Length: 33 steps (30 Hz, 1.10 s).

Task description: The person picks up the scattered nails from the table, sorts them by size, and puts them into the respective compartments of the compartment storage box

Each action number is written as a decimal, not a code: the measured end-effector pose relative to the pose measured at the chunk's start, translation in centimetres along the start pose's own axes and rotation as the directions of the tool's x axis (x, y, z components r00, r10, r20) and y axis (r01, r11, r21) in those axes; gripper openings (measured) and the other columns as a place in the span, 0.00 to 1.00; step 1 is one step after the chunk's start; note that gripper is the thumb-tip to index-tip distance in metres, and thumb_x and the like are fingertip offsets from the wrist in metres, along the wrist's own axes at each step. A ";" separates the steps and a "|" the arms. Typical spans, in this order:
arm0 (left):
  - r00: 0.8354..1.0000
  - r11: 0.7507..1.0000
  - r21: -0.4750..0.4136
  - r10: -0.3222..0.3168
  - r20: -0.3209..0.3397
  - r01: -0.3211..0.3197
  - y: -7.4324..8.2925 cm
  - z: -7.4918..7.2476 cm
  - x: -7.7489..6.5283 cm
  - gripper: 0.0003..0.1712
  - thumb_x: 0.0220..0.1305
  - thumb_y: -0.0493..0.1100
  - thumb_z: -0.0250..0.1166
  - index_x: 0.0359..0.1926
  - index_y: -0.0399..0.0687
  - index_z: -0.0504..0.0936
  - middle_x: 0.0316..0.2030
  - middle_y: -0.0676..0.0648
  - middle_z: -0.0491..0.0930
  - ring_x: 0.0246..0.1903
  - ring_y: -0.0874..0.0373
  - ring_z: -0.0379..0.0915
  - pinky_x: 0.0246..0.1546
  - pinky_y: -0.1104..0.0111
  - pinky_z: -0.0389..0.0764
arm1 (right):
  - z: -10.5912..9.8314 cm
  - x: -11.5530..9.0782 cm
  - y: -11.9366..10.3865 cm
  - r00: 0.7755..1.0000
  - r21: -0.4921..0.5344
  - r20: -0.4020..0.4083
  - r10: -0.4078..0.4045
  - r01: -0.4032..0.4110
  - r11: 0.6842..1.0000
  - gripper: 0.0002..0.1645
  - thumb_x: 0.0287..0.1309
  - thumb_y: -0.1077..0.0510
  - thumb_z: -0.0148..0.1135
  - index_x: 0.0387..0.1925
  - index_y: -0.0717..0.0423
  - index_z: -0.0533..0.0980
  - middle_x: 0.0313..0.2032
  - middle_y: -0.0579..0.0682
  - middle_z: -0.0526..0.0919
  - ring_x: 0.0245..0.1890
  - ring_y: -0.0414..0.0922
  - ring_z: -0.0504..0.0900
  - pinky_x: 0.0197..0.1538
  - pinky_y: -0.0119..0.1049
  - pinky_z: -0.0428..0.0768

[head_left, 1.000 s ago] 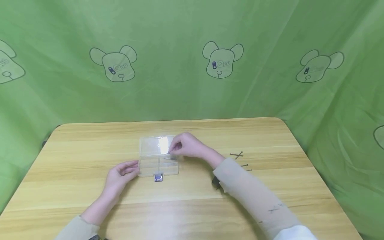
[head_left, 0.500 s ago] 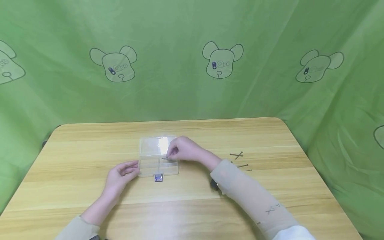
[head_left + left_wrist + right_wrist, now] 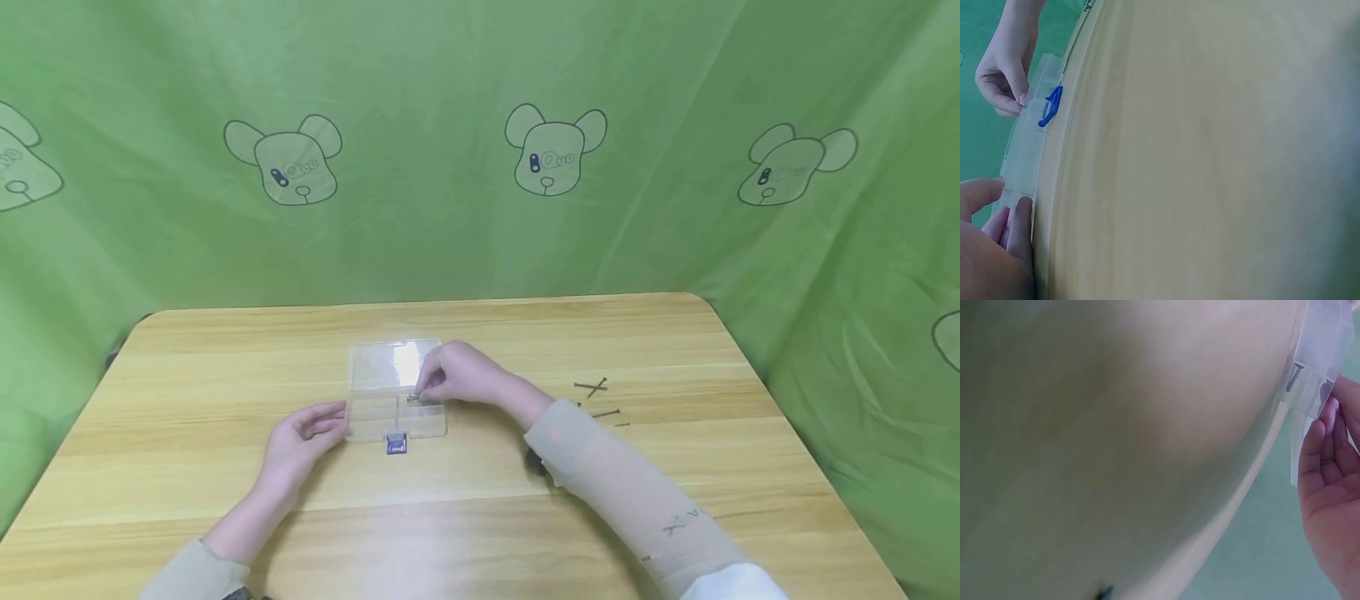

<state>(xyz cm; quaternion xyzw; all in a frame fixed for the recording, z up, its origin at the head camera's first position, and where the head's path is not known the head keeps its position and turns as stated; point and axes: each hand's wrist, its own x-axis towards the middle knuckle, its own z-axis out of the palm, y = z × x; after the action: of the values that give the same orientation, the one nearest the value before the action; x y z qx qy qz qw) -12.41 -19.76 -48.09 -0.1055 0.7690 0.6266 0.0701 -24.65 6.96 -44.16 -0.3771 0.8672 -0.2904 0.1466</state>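
Note:
A clear plastic divided box [image 3: 372,408] lies on the table with its lid [image 3: 375,365] folded back, its blue latch [image 3: 397,443] at the front. My left hand [image 3: 303,437] touches the box's left end with thumb and fingertips spread along the wall. My right hand [image 3: 461,372] reaches into the rear right compartment, thumb and fingers pinched together on a dark screw [image 3: 1325,391], mostly hidden by the fingers. Another screw [image 3: 1294,377] lies in the compartment in the right wrist view. In the left wrist view the latch [image 3: 1052,106] hangs down at the box's front.
Two crossed screws [image 3: 592,387] lie on the table to the right. Nearer are a longer screw [image 3: 606,413] and a short one [image 3: 622,425], with another partly behind the right sleeve [image 3: 622,492]. A green curtain [image 3: 420,242] hangs beyond the wooden table [image 3: 465,533].
My right hand has lowered slightly from over the lid's hinge side into the rear right compartment, carrying the screw down with it. The left hand and the box have stayed put.

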 end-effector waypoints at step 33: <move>1.000 1.000 0.006 -0.005 0.009 0.005 0.4 0.0 -0.2 0.29 0.72 0.36 0.68 0.70 0.32 0.74 0.68 0.32 0.78 0.44 0.81 0.79 0.54 0.89 0.77 | -3.7 -3.5 1.9 0.996 0.003 -0.086 0.023 -0.023 1.000 0.08 0.62 0.63 0.75 0.43 0.55 0.89 0.42 0.48 0.92 0.42 0.40 0.88 0.53 0.30 0.88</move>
<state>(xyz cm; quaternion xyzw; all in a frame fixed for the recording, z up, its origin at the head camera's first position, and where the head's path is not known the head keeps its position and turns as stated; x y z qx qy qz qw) -12.29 -19.66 -47.67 -0.1045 0.7701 0.6248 0.0757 -25.17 12.01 -42.30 -0.3540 0.8768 -0.3053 0.1128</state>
